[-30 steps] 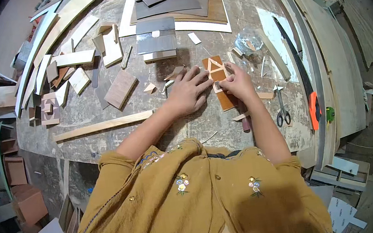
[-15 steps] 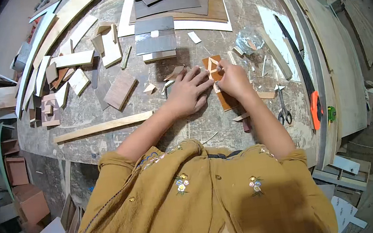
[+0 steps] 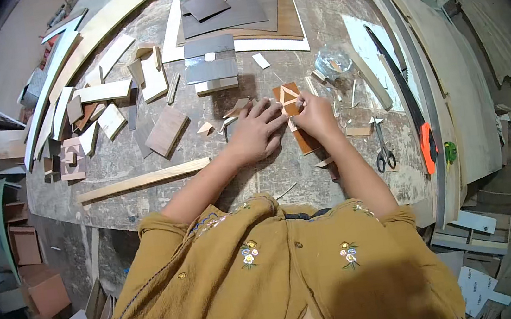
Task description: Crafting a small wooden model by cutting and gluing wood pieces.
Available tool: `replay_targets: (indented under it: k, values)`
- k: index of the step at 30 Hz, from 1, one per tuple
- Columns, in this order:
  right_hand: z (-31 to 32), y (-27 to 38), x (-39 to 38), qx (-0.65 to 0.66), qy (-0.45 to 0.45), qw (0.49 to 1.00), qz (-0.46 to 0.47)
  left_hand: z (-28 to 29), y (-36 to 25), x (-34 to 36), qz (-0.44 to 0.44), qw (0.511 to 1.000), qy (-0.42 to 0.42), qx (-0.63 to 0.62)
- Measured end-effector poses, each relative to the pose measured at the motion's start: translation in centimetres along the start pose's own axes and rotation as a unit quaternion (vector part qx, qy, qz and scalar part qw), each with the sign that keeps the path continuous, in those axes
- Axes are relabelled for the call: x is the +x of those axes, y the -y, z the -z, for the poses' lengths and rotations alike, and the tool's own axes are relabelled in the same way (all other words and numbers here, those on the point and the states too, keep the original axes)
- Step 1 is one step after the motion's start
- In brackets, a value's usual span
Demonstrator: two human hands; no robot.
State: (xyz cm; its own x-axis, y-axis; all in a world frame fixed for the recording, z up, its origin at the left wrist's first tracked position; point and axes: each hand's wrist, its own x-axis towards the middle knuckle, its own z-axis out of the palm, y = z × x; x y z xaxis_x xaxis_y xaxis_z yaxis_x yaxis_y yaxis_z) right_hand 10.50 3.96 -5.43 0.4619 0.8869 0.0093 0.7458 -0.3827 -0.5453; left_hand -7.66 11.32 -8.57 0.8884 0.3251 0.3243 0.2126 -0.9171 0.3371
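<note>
A narrow brown wooden board (image 3: 308, 143) lies on the worktable between my hands, with pale wood strips (image 3: 288, 95) forming a triangle at its far end. My left hand (image 3: 255, 133) rests palm down just left of the board, fingers spread, their tips at its edge. From the right, my right hand (image 3: 316, 117) bends over the board with thumb and fingers pinched beside the strips. Whatever lies between those fingertips is too small to make out. Small wood offcuts (image 3: 237, 107) lie beyond my left hand.
Scissors (image 3: 383, 150) and an orange-handled saw (image 3: 427, 145) lie to the right. A long pale batten (image 3: 143, 180) stretches across the near left. Wood blocks (image 3: 166, 131) and scraps cover the left side; dark sheets (image 3: 237, 12) are stacked at the back.
The view has shifted slightly. My right hand has drawn back a little from the far end, showing more of the pale triangle. My left hand stays beside the board.
</note>
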Motion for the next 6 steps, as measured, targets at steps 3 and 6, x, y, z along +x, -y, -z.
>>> replay_targets:
  k: [3,6]
  values:
    - [0.05,0.22,-0.01,-0.009,0.020,1.000,-0.016,-0.36,0.20,-0.19,-0.003,1.000,-0.006,0.012]
    - [0.34,0.38,-0.07,0.001,0.023,0.999,-0.033,-0.49,0.32,0.05,-0.007,1.000,-0.003,0.019]
